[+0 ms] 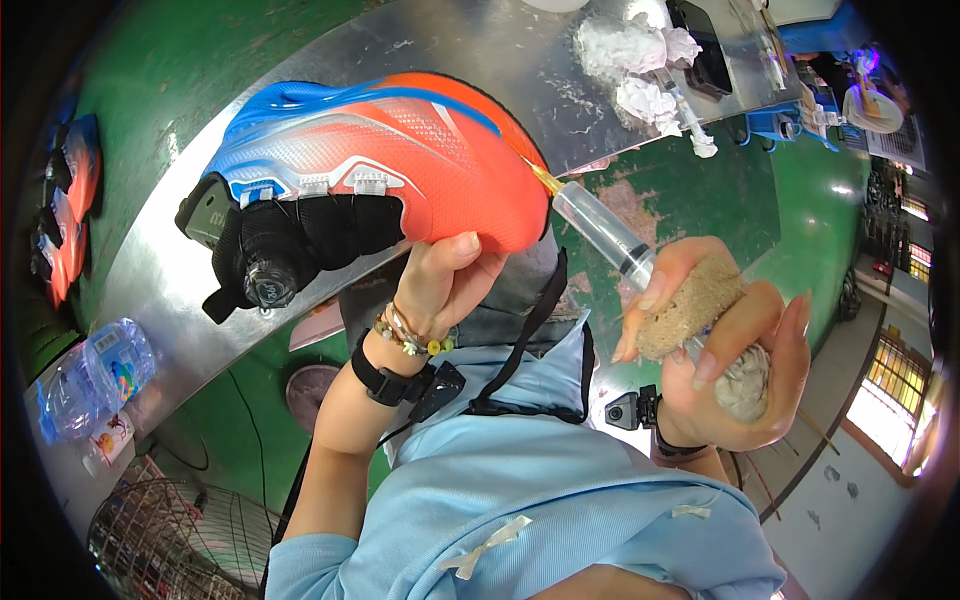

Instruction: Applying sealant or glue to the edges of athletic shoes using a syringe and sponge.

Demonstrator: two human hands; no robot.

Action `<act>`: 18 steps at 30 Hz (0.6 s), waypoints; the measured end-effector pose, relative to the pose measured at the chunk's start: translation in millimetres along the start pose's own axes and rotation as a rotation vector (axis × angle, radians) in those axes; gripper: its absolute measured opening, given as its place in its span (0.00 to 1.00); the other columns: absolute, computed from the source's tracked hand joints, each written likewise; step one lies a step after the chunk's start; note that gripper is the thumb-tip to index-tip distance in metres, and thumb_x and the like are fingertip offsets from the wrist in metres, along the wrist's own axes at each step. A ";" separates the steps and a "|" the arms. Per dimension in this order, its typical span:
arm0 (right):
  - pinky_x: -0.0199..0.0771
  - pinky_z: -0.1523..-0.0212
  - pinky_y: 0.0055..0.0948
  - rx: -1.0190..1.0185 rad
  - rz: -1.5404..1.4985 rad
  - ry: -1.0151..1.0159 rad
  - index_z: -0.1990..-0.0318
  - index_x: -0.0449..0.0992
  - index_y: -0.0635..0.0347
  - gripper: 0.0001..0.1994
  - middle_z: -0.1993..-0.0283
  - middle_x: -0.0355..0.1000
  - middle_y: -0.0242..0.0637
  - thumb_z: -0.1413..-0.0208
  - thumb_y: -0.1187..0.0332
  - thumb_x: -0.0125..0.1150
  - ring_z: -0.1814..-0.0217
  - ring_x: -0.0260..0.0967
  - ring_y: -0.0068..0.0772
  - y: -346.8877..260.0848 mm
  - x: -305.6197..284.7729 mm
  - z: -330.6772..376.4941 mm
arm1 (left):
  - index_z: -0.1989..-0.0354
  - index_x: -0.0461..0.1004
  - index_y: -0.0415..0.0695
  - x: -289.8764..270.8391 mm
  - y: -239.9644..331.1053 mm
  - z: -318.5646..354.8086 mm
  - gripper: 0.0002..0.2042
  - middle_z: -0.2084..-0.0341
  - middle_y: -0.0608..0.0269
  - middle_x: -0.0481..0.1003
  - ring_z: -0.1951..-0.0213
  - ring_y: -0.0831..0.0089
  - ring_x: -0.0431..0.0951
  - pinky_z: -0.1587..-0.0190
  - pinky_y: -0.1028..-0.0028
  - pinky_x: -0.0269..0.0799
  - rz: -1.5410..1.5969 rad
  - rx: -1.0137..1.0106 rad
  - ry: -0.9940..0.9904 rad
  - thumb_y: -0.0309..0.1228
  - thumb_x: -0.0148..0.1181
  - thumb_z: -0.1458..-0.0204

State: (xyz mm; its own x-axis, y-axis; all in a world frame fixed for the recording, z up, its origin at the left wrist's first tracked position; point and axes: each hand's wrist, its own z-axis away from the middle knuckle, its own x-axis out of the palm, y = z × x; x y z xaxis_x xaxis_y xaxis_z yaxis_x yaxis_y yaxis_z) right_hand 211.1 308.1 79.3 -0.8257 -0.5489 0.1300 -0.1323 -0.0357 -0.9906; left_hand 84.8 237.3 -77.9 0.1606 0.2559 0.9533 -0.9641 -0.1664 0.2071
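Observation:
An orange-red and blue sports shoe [440,170] lies on its side above the metal table's near edge, its black laced opening facing me. My left hand [445,285] grips its toe end from below, thumb against the orange upper. In my closed right hand [760,385] is a clear syringe [603,228] with a yellow tip, pointed up and to the left. That tip touches or nearly touches the edge between sole and upper at the toe. The same hand also holds a rough brown block [692,306] and a whitish crumpled wad [742,384] against the palm.
On the metal table [330,60] are crumpled white tissues [620,50], a second syringe [688,118] and a black phone [700,50]. Clear plastic bottles [95,375] stand at the left. More orange shoes [70,215] are at the far left, and a wire cage [180,535] is at lower left.

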 end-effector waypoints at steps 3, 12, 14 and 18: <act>0.66 0.86 0.31 -0.074 0.056 0.044 0.83 0.59 0.56 0.23 0.70 0.62 0.61 0.41 0.56 0.22 0.87 0.57 0.38 3.0 0.8 2.7 | 0.47 0.61 0.45 0.7 -0.5 -8.3 0.32 0.50 0.65 0.67 0.47 0.71 0.67 0.42 0.68 0.61 -0.014 0.018 -0.011 0.33 0.69 0.63; 0.68 0.80 0.32 -0.043 0.091 -0.016 0.83 0.61 0.56 0.26 0.66 0.61 0.60 0.40 0.54 0.20 0.83 0.61 0.39 0.8 -2.9 0.3 | 0.47 0.61 0.43 2.5 -0.8 -35.2 0.28 0.50 0.60 0.66 0.45 0.64 0.64 0.40 0.65 0.59 -0.030 0.105 -0.090 0.31 0.64 0.58; 0.68 0.77 0.34 -0.043 0.118 -0.014 0.82 0.62 0.56 0.26 0.65 0.60 0.60 0.40 0.54 0.19 0.82 0.61 0.39 1.7 -0.1 0.8 | 0.47 0.60 0.40 2.9 -0.5 -41.0 0.28 0.49 0.56 0.65 0.43 0.57 0.61 0.40 0.66 0.59 -0.025 0.100 -0.094 0.30 0.63 0.58; 0.68 0.75 0.34 -0.070 0.137 -0.045 0.82 0.62 0.55 0.27 0.64 0.60 0.60 0.40 0.54 0.19 0.80 0.62 0.39 9.0 1.9 -1.4 | 0.47 0.59 0.37 5.6 -1.3 -49.0 0.28 0.49 0.53 0.64 0.42 0.53 0.58 0.40 0.67 0.60 -0.011 0.142 -0.077 0.29 0.62 0.57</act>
State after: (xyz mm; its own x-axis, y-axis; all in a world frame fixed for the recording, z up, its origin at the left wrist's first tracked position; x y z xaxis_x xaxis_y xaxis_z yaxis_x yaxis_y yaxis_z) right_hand 207.5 307.9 70.7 -0.8133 -0.5818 -0.0094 -0.0594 0.0991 -0.9933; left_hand 76.6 285.6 -83.6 0.1924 0.1854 0.9637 -0.9235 -0.2980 0.2417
